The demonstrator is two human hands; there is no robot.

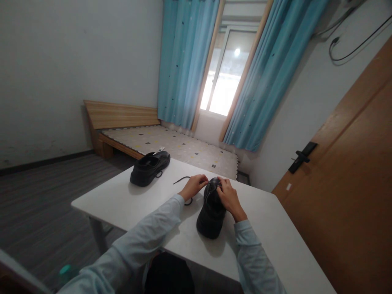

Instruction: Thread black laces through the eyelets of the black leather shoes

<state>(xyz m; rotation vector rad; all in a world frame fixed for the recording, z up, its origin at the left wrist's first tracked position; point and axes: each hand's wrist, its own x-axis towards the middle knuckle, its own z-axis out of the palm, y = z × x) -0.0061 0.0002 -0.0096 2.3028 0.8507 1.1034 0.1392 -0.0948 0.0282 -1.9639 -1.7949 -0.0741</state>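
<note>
A black shoe (pixel 211 220) stands on the white table in front of me, its heel towards me and its toe pointing away. At the left side of its lacing, my left hand (pixel 194 186) pinches a black shoelace (pixel 181 179), whose loose end curves over the table. My right hand (pixel 228 195) is on the right side of the same shoe, fingers bent over the lacing near the toe. What those fingers grip is too small to make out. Further left, a second black shoe (pixel 147 170) rests on the table, untouched, with a lace loop beside it.
The white table (pixel 257 228) reaches close to the brown door (pixel 346 175) on the right. Behind it stands a wooden bed (pixel 122 116) with a patterned mattress (pixel 183 145), below blue curtains (pixel 186 61) and a window. A green-capped bottle (pixel 65 270) is at lower left.
</note>
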